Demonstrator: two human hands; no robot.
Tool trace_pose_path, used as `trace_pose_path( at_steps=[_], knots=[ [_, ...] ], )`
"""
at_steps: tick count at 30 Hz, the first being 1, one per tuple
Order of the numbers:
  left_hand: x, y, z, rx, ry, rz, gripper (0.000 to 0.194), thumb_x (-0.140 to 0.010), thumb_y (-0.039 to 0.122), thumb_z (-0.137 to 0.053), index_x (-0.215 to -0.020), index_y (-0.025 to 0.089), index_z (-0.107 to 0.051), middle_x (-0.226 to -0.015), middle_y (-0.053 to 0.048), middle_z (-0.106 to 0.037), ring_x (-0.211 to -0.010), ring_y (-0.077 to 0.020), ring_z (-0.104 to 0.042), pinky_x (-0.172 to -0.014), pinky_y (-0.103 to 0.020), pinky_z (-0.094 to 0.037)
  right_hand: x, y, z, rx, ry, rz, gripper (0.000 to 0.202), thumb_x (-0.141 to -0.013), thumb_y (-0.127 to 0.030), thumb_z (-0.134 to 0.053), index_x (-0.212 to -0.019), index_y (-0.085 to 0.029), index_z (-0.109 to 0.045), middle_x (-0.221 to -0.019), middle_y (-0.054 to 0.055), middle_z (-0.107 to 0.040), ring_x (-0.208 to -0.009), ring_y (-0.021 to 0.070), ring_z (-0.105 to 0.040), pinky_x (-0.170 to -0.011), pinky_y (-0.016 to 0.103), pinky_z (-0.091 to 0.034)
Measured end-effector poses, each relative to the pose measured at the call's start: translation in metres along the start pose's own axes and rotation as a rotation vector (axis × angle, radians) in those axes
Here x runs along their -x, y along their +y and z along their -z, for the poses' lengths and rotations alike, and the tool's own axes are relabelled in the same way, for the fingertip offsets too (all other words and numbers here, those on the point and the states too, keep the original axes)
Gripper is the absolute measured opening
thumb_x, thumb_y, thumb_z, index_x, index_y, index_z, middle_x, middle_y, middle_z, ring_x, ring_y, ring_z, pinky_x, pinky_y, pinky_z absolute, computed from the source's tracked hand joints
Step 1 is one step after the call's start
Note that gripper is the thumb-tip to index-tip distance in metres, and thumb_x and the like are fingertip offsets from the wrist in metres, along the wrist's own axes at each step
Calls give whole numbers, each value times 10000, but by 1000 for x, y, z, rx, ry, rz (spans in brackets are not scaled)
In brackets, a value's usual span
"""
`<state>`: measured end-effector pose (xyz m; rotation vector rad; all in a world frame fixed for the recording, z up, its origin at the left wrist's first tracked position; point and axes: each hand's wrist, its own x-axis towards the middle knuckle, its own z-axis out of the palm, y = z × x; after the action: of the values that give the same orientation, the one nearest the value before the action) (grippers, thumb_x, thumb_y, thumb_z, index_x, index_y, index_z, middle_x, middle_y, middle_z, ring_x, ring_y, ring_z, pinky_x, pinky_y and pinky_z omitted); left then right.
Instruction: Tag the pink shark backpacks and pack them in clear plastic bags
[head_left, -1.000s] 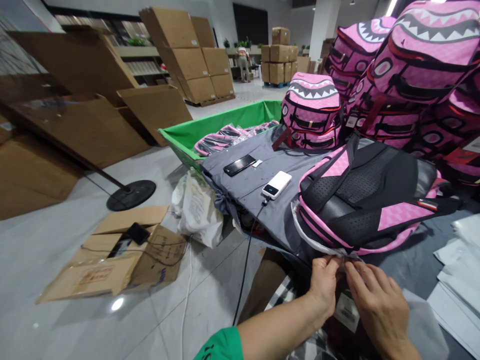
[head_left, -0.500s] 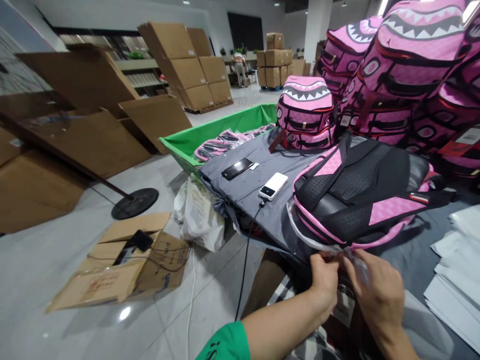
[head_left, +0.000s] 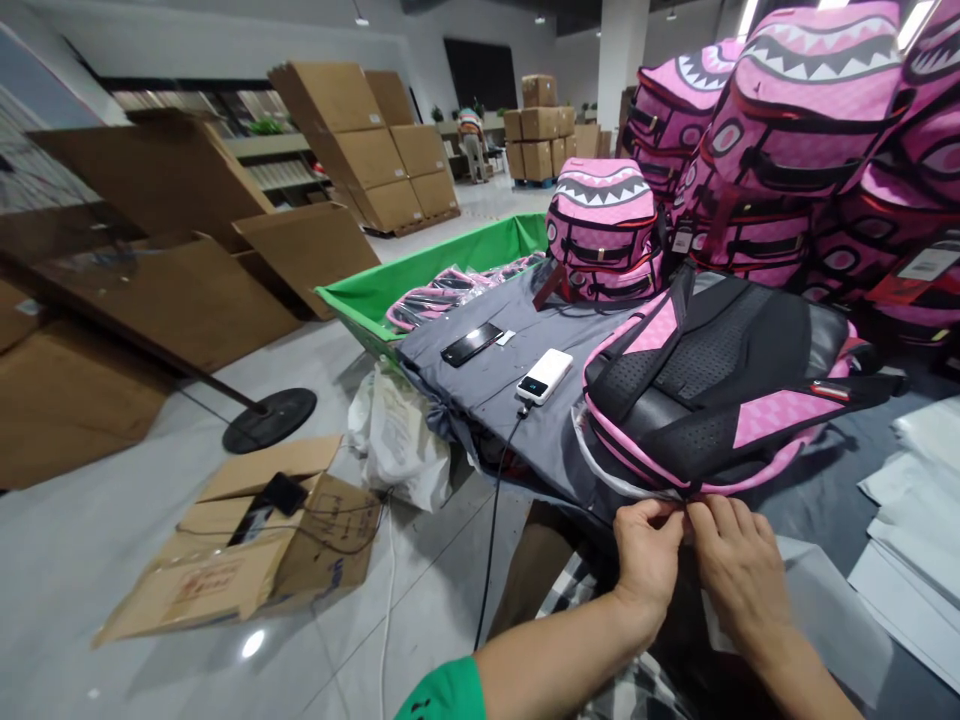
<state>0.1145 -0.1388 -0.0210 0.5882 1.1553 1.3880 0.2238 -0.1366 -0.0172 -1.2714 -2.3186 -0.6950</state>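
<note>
A black and pink backpack (head_left: 694, 350) lies on the grey cloth with its padded back and straps upward. The whitish edge of a plastic bag (head_left: 596, 462) runs round its near left rim. My left hand (head_left: 646, 555) is closed, thumb and fingers pinching the bag's edge at the backpack's near end. Close against it, my right hand (head_left: 739, 560) pinches the same edge with its fingertips. The exact spot between the fingertips is mostly hidden. A translucent plastic sheet (head_left: 825, 610) hangs beneath and beside my right wrist.
A white power bank (head_left: 545, 376) with a black cable and a phone (head_left: 472, 344) lie left. Pink backpacks (head_left: 810, 120) are piled behind. White bags (head_left: 915, 540) lie right. A green bin (head_left: 442, 258) adjoins the table; an open carton (head_left: 322, 540) sits on the floor.
My right hand has come in closer to my left, its fingers drawn together on the bag's edge. The tag seen below the hands is now hidden. The backpack stays in place.
</note>
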Motion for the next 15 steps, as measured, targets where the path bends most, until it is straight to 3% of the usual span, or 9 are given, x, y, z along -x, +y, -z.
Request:
trace_pose_path(
  at_steps=[4, 7, 9, 11, 13, 15],
  knots=[
    [3, 9, -5, 82, -30, 79, 305, -634, 421, -797, -665, 117, -801, -622, -55, -686, -595, -128, -498, -574, -245, -391, 0, 0, 7, -84, -65, 13, 156, -817, -128, -526, -945, -216, -531, -931, 98, -629, -854, 260, -548, -739, 368, -397],
    [14, 17, -2, 125, -99, 152, 294, -641, 393, -798, -718, 110, -805, -650, -62, -700, -618, -132, -536, -569, -231, -388, 0, -2, 8, -84, -19, -22, 121, -845, -130, -522, -936, -209, -534, -907, 99, -637, -841, 255, -563, -741, 364, -396],
    [23, 19, 5, 147, -93, 143, 281, -644, 344, -803, -811, 119, -813, -737, -80, -739, -716, -170, -626, -660, -254, -470, 1, -2, 6, -88, 61, -35, 110, -932, -106, -479, -931, -196, -542, -890, 93, -653, -818, 233, -578, -736, 349, -390],
    [29, 16, 13, 164, -12, 95, 288, -638, 292, -814, -882, 139, -800, -859, -95, -766, -861, -210, -684, -814, -304, -526, 2, 0, 2, -139, 138, -58, 136, -1003, -134, -475, -909, -192, -554, -838, 65, -665, -775, 206, -590, -724, 333, -378],
    [29, 8, 17, 194, 55, 73, 300, -644, 272, -821, -915, 152, -776, -948, -103, -769, -964, -231, -693, -935, -347, -518, 3, 4, -2, -253, 176, -101, 169, -1034, -193, -502, -882, -198, -575, -782, 26, -670, -726, 177, -601, -699, 318, -365],
    [22, -4, 15, 267, 26, 101, 325, -654, 294, -834, -937, 152, -761, -1009, -110, -766, -1015, -243, -687, -995, -375, -496, 5, 9, -5, -417, 166, -175, 214, -1051, -278, -504, -883, -207, -615, -774, 3, -688, -705, 155, -626, -674, 302, -371]
  ],
)
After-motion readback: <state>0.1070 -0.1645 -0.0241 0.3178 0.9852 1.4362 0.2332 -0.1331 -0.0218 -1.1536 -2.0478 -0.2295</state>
